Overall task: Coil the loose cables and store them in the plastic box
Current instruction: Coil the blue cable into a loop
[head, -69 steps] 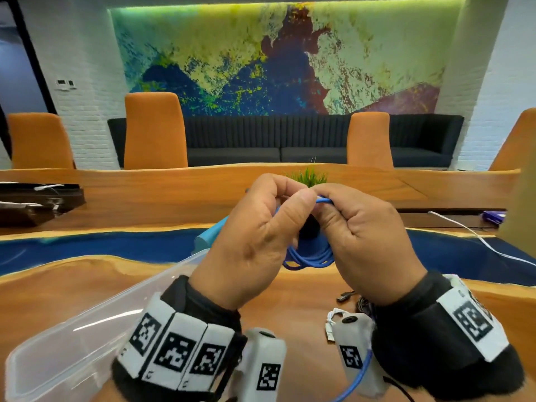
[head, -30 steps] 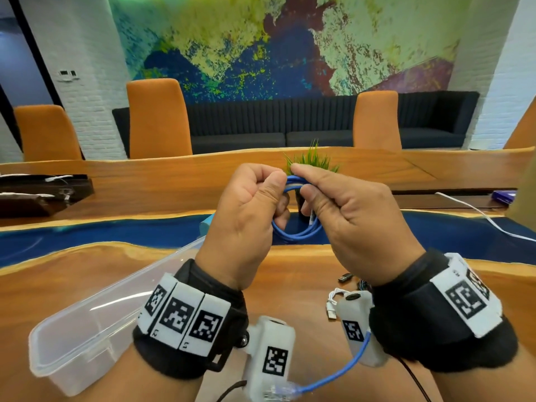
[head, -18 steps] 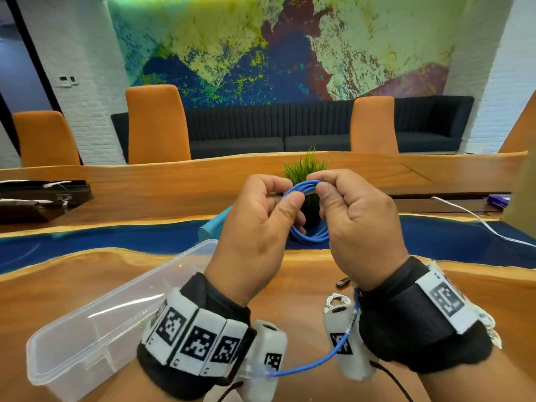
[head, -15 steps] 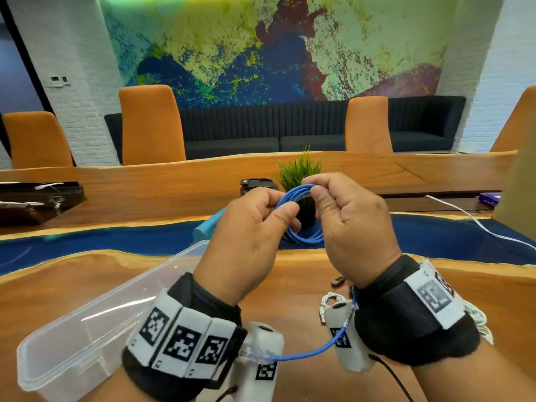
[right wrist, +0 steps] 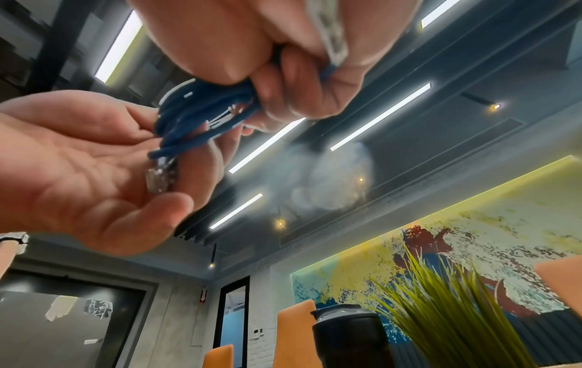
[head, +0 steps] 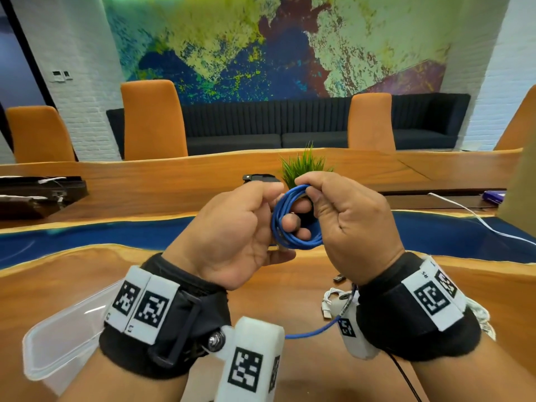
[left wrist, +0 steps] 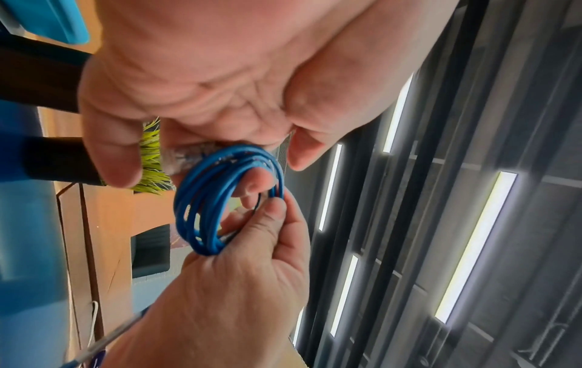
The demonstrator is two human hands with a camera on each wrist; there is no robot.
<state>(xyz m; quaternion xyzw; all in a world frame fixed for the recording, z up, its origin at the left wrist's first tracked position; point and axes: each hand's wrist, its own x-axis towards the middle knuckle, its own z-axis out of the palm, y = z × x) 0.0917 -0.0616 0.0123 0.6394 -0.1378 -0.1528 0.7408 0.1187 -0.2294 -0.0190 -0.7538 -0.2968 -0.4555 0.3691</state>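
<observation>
We hold the blue cable (head: pixel 295 219) in the air between both hands, above the wooden table (head: pixel 58 274), wound into a small coil of several loops. Our right hand (head: pixel 352 224) pinches the top of the coil between thumb and curled fingers; the right wrist view shows those fingers closed tight on the bundled strands. Our left hand (head: pixel 235 233) sits on the coil's left side with its palm turned up and its fingers loosely bent; in the left wrist view 1 fingertip (left wrist: pixel 255 184) pokes through the middle of the loops while the thumb stands a little apart from them. The clear plug (right wrist: pixel 157 178) at 1 end of the cable hangs from the coil and lies against the left palm. A loose tail of the same blue cable runs down under the right wrist and across toward the left wrist camera, low in the head view.

The plastic box (head: pixel 58 338) stands on the table at the lower left, below our left forearm, clear-walled and open at the top; we see nothing inside the part that shows. Just beside the right wrist a white cable (head: pixel 329 300) lies bunched on the table, and a small dark connector (head: pixel 338 277) lies near it. Behind the hands a green potted plant (head: pixel 304 166) stands on the table, with a black mug (right wrist: pixel 349 336) next to it. Farther right another white lead (head: pixel 475 216) trails across the blue strip of the table.
</observation>
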